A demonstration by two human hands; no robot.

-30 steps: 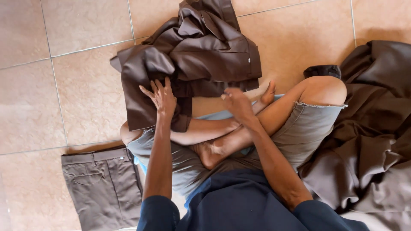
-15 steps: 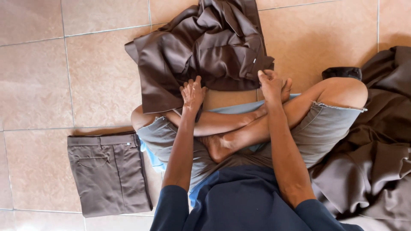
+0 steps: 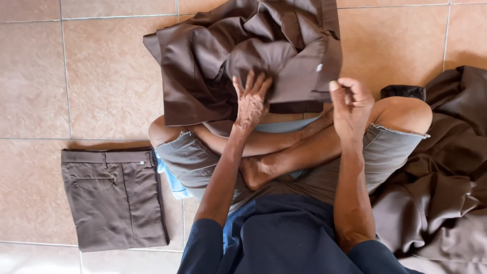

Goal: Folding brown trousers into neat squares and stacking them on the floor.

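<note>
A floor (image 3: pixel 96 76) of large tan tiles with pale grout lines filled the view, and a person sat cross-legged on it in grey shorts and a dark blue top. The landmark was the crumpled brown garment (image 3: pixel 238 56), which lay spread on the tiles just beyond the crossed shins, its near edge reaching the knees. Well to the right of that garment, a heap of brown cloth (image 3: pixel 446 172) was piled loosely against the person's right thigh. To the lower left of the garment, apart from it and beside the left knee, a folded pair of brown trousers (image 3: pixel 114 195) lay flat and squared, waistband toward the garment. Between the trousers and the left thigh a strip of light blue fabric (image 3: pixel 170 180) showed under the legs. The left hand (image 3: pixel 252 101) rested on the near middle of the garment, fingers spread and pressed flat, its grip open. The right hand (image 3: pixel 351 104) was at the garment's near right corner, fingers curled into a closed grip; whether it pinched the hem there could not be told.
</note>
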